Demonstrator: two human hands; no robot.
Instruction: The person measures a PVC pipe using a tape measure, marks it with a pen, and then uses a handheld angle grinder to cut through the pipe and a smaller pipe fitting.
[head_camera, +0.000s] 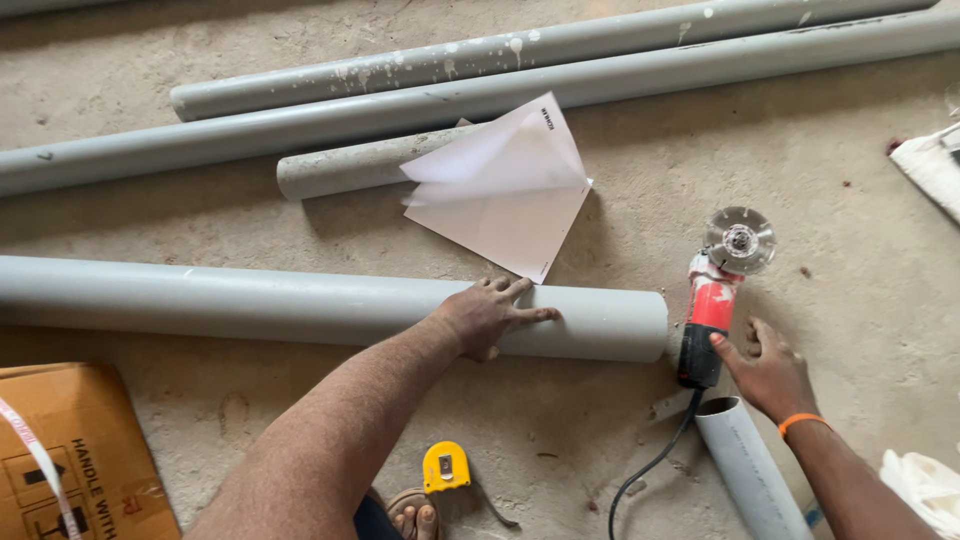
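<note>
Head view, looking down at a dusty concrete floor (860, 250). Left hand (490, 315) lies flat, palm down, fingers spread, on top of a thick grey pipe (300, 305) that runs 9 to 3 o'clock across the frame; not clamped, just pressing on it near its right end. Right hand (765, 365) sits at 4 o'clock, well apart from the left, fingers loosely open, fingertips touching the black rear body of an angle grinder (712, 310); no closed grip visible. Grinder lies on the floor just beside the pipe's right end, red body, cutting disc (740, 240) pointing to 12 o'clock, black cord (650, 465) trailing to 6 o'clock. Orange band (798, 422) on the right wrist. Folded white paper sheet (505, 195) lies at 12 o'clock from the left hand, its lower tip touching the thick pipe and its upper part over the end of a short dirty pipe (350, 165). Two long grey pipes (500, 75) lie side by side further up, paint-spattered. White pipe stub (745, 465) at 5 o'clock, near the right forearm. Yellow tape measure (445, 465) on the floor at 6 o'clock, next to a sandalled foot (412, 515). Cardboard box (70, 450) at 8 o'clock. White cloth or bag at the right edge, can't tell which.
</note>
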